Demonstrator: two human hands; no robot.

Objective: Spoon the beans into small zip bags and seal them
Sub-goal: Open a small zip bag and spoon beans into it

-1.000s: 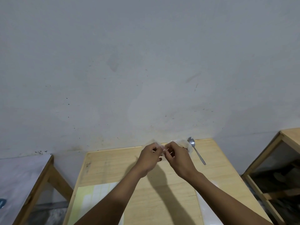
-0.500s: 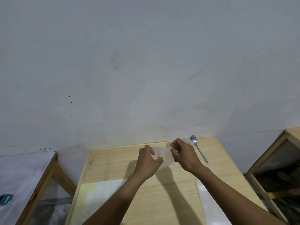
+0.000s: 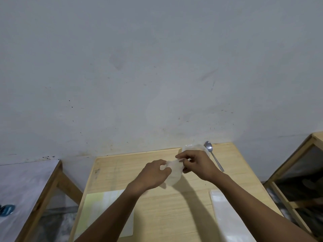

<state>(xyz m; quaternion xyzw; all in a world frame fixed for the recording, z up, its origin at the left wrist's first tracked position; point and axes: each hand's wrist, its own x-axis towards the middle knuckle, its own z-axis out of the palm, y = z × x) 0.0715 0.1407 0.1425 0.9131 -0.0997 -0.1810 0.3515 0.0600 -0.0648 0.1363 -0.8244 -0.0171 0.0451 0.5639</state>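
Bag (image 3: 173, 173) now hanging lower between left hand (image 3: 153, 173) and right hand (image 3: 197, 165), both pinching top edge. Spoon (image 3: 214, 155) idle at worktop (image 3: 122, 172) far edge. Probably sealing.

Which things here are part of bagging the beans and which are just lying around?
For the job: zip bag held by left hand and right hand; spoon; clear bag behind the hands.
Lying about: pale sheets; blue object on the side table.

My hands part a little — my left hand (image 3: 153, 173) and right hand (image 3: 197, 163) now stretch the small zip bag (image 3: 173, 173) flat between them, pinching its top edge
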